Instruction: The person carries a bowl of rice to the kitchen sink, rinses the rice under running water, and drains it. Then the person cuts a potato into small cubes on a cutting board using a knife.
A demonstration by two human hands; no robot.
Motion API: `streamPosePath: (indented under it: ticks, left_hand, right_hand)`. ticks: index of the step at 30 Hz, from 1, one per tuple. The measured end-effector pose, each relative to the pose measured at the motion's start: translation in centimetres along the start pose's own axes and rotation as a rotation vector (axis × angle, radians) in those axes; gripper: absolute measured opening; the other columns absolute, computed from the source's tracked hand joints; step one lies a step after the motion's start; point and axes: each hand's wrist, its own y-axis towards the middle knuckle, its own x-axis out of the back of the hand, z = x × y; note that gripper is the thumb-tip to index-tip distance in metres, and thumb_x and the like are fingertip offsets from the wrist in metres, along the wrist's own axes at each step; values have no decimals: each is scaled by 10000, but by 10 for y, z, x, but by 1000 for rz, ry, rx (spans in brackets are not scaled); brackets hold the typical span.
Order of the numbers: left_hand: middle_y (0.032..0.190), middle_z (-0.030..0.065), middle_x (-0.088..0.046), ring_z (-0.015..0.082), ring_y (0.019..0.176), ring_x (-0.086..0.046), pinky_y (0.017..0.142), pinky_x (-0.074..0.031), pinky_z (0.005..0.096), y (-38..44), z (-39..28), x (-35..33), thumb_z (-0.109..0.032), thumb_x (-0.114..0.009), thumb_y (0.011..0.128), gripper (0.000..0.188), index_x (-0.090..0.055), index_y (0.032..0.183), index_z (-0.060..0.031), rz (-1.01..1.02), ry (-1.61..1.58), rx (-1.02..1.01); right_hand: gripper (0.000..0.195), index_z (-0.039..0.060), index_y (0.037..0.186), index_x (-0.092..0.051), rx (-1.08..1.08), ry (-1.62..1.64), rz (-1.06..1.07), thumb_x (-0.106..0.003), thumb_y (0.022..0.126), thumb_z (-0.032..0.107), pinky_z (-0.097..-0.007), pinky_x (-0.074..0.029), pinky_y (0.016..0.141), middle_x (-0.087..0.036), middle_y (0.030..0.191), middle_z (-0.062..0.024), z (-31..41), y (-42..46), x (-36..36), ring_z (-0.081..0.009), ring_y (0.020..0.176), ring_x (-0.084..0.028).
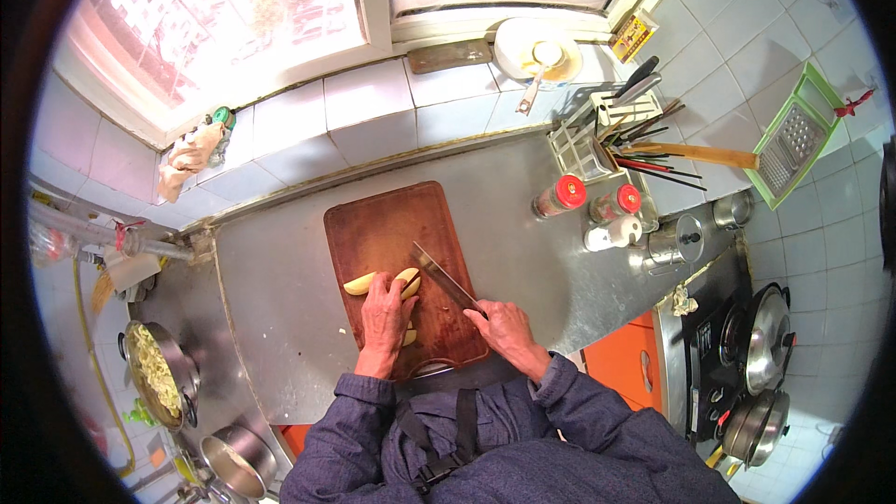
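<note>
A reddish-brown wooden cutting board (pixel 388 224) lies on the steel counter in front of me. On it are pale yellow pieces of a peeled vegetable, possibly potato. My left hand (pixel 385 318) presses down among them, its fingertips on the piece at the right (pixel 409 282). Another long piece (pixel 358 285) pokes out to the left of the fingers. A smaller bit (pixel 410 336) shows beside the left wrist, partly hidden. My right hand (pixel 507 329) grips a kitchen knife (pixel 448 283) by its handle. The blade slants up and left over the board, its edge beside the right piece.
Red-lidded jars (pixel 561 194) and a utensil rack (pixel 581 147) with chopsticks and knives stand at the back right. A pot of chopped food (pixel 155 374) sits at left. A gas stove (pixel 710 364) bears a lidded pan (pixel 766 350). A bowl (pixel 518 49) rests on the sill.
</note>
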Motion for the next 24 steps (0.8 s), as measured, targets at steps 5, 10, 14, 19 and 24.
streamPosePath:
  ticks: [5,10,14,19,24]
  left_hand:
    - [1081,127,-682,352,1035,-681,885,-569,442,2,8,-8,-62,-809,855,226,-697,1050,-42,-38,-100,27]
    - [1032,129,-692,348,1001,-688,871,-565,430,1,11,-11,-33,-799,859,171,-697,997,-35,-96,-141,34]
    - [1034,117,-699,343,988,-691,865,-565,435,-2,13,-16,-50,-802,859,163,-681,968,-38,-135,-213,90]
    - [1023,131,-702,337,972,-693,854,-564,423,-1,9,-17,-1,-801,855,153,-678,945,-18,-168,-228,76]
    - [1011,118,-694,323,941,-693,827,-559,418,-5,13,-20,3,-832,826,189,-677,933,-14,-181,-227,106]
  right_hand:
    - [359,62,1014,-770,19,-6,-4,-656,1047,401,-586,-578,742,-733,863,-258,-1,0,1,-493,850,-716]
    - [355,57,1009,-773,33,5,-20,-669,1040,396,-579,-570,715,-719,831,-261,0,0,1,-494,820,-708]
    - [322,62,1014,-784,46,9,-83,-694,1028,370,-565,-553,662,-697,768,-259,-3,-3,-6,-492,760,-695]
    - [300,82,1005,-749,50,-49,-118,-646,1054,360,-561,-584,668,-739,822,-217,6,-3,-1,-462,775,-727]
    - [251,107,1005,-740,129,-192,-80,-661,1041,342,-539,-596,646,-747,822,-193,-3,3,-7,-429,761,-742]
